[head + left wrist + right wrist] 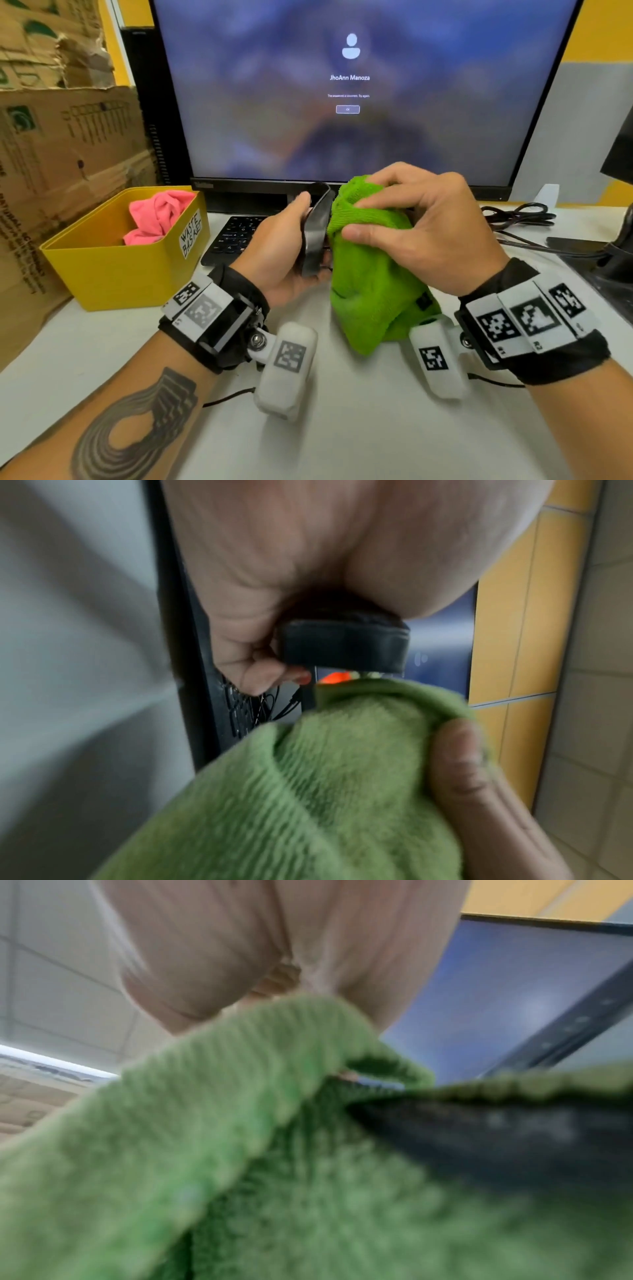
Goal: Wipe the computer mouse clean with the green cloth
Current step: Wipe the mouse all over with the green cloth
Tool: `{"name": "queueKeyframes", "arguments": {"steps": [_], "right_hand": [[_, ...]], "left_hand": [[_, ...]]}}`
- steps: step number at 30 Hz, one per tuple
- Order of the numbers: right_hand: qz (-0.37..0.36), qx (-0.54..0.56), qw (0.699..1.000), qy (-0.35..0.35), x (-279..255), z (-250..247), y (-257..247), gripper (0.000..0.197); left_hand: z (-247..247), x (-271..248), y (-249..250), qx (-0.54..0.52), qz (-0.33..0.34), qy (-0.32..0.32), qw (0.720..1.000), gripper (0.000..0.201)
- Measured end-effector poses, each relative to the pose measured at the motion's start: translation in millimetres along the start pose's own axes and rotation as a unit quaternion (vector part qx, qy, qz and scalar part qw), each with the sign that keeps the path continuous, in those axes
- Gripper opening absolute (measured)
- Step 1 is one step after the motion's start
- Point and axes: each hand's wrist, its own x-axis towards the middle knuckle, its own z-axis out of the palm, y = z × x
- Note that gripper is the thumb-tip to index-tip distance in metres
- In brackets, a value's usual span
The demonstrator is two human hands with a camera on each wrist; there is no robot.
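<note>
left hand [281, 253] clasps black band [317, 233], upright, above desk [342, 428] near monitor [274, 102]. right hand [421, 229] pinches green cloth [370, 284] bunched against band's right side; cloth tail hangs toward desk, right of left palm.

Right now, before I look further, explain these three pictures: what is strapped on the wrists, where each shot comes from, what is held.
No machine here: a person's two bare hands, with a small camera strapped to each wrist. The wide picture comes from a camera on the head; the two blurry close-ups look along each hand. The left hand grips a black object; the right hand holds a green cloth against it. On the white desk stand a yellow basket holding a pink cloth, a keyboard and a monitor.
</note>
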Motion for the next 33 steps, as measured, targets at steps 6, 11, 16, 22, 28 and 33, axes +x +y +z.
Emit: {"name": "queueKeyframes", "arguments": {"steps": [6,11,16,22,28,33], "right_hand": [[-0.041,-0.036,0.993,-0.1,0,10,-5,0.026],[0.04,-0.115,0.992,0.018,5,-5,10,0.027],[0.015,-0.079,0.996,-0.044,2,-4,2,0.024],[0.019,-0.071,0.992,-0.106,1,1,-4,0.023],[0.058,-0.173,0.983,0.022,4,-11,11,0.019],[-0.007,-0.111,0.992,-0.062,0,0,-2,0.019]], "left_hand": [[-1,2,-3,0.059,0.041,0.031,0.997,0.022],[0,6,-10,0.146,0.069,-0.007,0.987,0.022],[1,5,-11,0.178,0.102,0.014,0.979,0.021],[-1,6,-8,0.223,0.102,0.03,0.969,0.014],[2,7,-13,0.236,0.104,0.022,0.966,0.03],[0,8,-14,0.195,0.106,0.028,0.975,0.017]]}}
